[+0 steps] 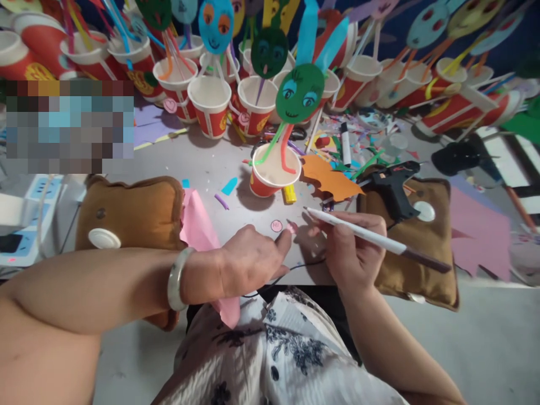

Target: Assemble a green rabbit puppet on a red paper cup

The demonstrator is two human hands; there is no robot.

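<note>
My right hand (356, 250) grips a white pen (365, 235) with a dark end, its tip up and to the left over the table. My left hand (242, 259) has its index finger stretched out, its tip at a small pink paper piece (291, 228) that it partly hides. Beside that piece lies a pink paper circle (276, 225) marked "Hi". Just beyond stands a red and white paper cup (265, 187), with a green paper face (299, 95) with blue ears on green and orange straw legs. Pink paper (200, 216) lies by my left wrist.
A black glue gun (394, 191) rests on the right brown cushion (415, 242). Another brown cushion (130, 214) lies left. Orange paper (331, 177), a yellow piece (289, 194) and a marker (345, 143) lie around the cup. Several decorated cups (210, 112) line the back.
</note>
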